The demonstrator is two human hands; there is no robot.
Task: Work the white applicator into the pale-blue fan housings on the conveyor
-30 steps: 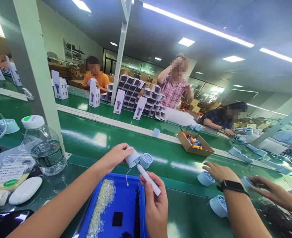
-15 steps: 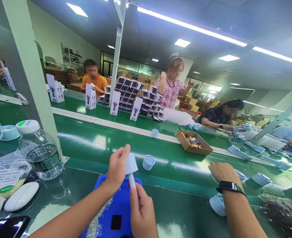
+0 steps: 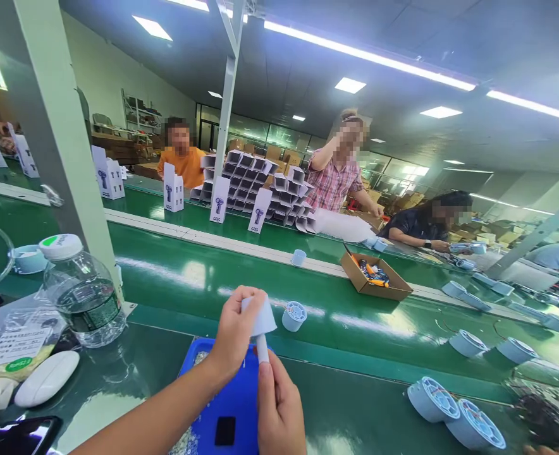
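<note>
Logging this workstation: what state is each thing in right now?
left hand: closed on the pale blue cup
right hand: closed on the white stick
pale blue cup: held, mouth down
white stick: upright, tip in cup
water bottle: capped, partly full
cardboard box: open
blue tray: open

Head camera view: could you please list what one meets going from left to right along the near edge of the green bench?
White oval case → water bottle → blue tray → left hand holding a pale cup-shaped part → right hand → two round pale-blue parts.

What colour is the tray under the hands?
Blue plastic tray, clearest in the head view.
</note>
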